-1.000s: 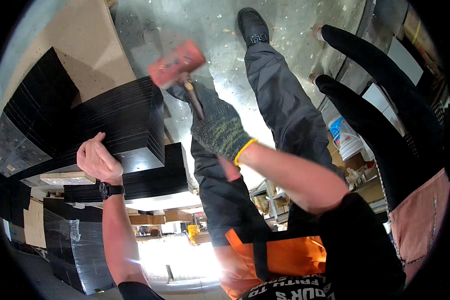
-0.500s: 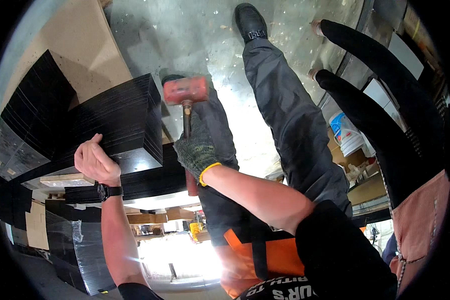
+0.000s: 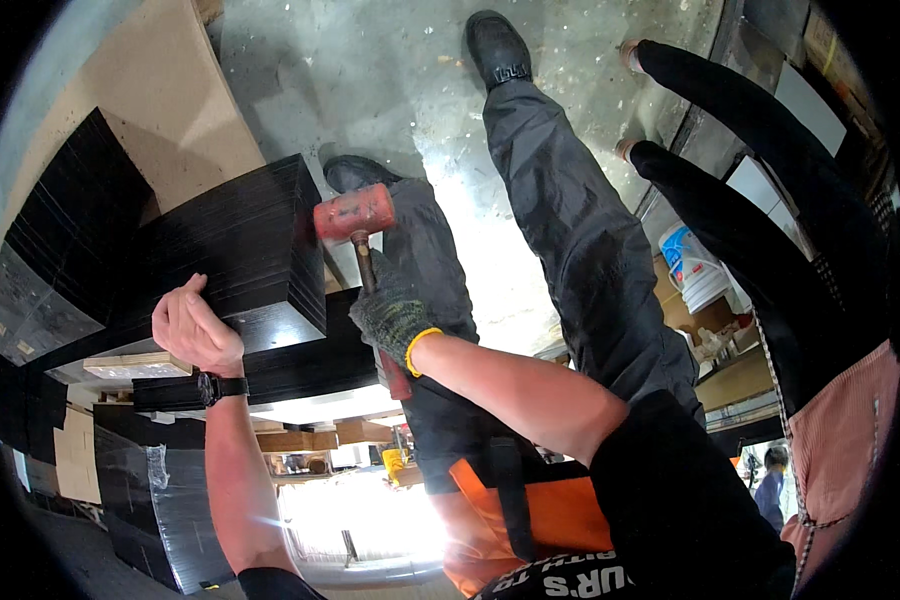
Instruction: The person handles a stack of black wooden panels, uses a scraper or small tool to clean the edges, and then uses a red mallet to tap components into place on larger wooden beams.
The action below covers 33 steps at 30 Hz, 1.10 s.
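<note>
Before me on the left lies a stack of black boards [image 3: 220, 225], its thin layers showing along the end face. My bare left hand [image 3: 198, 325], with a dark watch on the wrist, rests on the near part of this stack, fingers loosely bent and apart. In a dark knitted glove with a yellow cuff, my right hand [image 3: 400, 312] is closed round the handle of a red-headed mallet [image 3: 354, 212]. The mallet's head is beside the stack's right end; whether it touches cannot be told. Part of the handle sticks out below the glove.
A second black stack [image 3: 70, 220] stands farther left, with a tan board [image 3: 170, 85] behind. Wrapped black boards [image 3: 140, 500] are at the lower left. On the right, another person's dark-clothed legs [image 3: 750, 200] stand near a white bucket [image 3: 692, 265].
My right hand has swung the mallet's head left and slightly toward me, up beside the stack's end. The mallet is more tilted now. My left hand has stayed almost in place.
</note>
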Each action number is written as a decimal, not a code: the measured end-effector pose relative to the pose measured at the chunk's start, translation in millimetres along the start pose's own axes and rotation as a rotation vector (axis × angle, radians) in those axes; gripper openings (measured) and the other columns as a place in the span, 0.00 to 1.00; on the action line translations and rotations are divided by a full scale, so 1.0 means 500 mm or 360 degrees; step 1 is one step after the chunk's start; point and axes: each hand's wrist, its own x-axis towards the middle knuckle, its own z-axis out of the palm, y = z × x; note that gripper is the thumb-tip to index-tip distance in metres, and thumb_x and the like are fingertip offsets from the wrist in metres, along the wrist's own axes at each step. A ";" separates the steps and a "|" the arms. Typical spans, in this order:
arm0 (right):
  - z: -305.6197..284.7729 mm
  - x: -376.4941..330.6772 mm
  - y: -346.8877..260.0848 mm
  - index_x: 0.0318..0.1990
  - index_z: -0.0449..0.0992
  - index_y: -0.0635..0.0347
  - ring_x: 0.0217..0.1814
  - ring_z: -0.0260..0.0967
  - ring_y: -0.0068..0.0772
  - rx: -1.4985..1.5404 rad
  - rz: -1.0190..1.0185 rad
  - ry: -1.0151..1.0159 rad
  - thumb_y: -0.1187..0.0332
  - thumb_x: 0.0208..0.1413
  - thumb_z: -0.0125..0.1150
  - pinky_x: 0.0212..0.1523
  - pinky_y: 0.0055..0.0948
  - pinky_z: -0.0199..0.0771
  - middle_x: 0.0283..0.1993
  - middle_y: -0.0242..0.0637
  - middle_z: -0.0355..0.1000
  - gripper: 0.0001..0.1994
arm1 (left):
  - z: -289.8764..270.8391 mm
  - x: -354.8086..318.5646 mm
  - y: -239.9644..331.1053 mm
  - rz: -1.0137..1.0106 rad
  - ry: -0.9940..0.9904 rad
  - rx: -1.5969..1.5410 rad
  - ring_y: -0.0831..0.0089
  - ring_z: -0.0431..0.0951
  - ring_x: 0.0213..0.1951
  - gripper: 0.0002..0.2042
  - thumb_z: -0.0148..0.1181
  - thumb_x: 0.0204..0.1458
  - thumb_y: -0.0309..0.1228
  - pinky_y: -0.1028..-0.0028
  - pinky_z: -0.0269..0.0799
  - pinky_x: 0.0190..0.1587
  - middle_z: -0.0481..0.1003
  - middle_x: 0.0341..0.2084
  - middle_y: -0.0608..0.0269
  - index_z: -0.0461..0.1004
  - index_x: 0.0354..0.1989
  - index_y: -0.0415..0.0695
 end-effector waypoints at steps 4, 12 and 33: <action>0.047 0.069 0.062 0.35 0.72 0.57 0.18 0.67 0.29 -0.0064 -0.0102 0.0545 0.69 0.48 0.62 0.19 0.31 0.67 0.22 0.36 0.68 0.08 | 0.001 0.026 0.011 0.0037 0.0019 -0.0058 0.64 0.75 0.29 0.19 0.36 0.59 0.28 0.67 0.66 0.45 0.78 0.26 0.59 0.79 0.30 0.38; -0.138 0.023 -0.138 0.63 0.60 0.57 0.58 0.67 0.52 -0.0980 -0.0594 0.0458 0.69 0.43 0.60 0.57 0.39 0.68 0.55 0.55 0.68 0.34 | 0.002 0.004 0.001 -0.0040 0.0017 -0.0018 0.65 0.74 0.32 0.19 0.37 0.58 0.29 0.67 0.65 0.45 0.78 0.26 0.60 0.79 0.30 0.39; -0.196 0.047 -0.388 0.58 0.68 0.47 0.47 0.74 0.48 -0.2260 -0.1185 -0.0186 0.63 0.54 0.51 0.46 0.45 0.72 0.44 0.45 0.75 0.21 | 0.001 0.003 -0.003 -0.0011 -0.0029 0.0021 0.65 0.76 0.31 0.17 0.37 0.56 0.28 0.68 0.65 0.46 0.79 0.29 0.60 0.77 0.29 0.40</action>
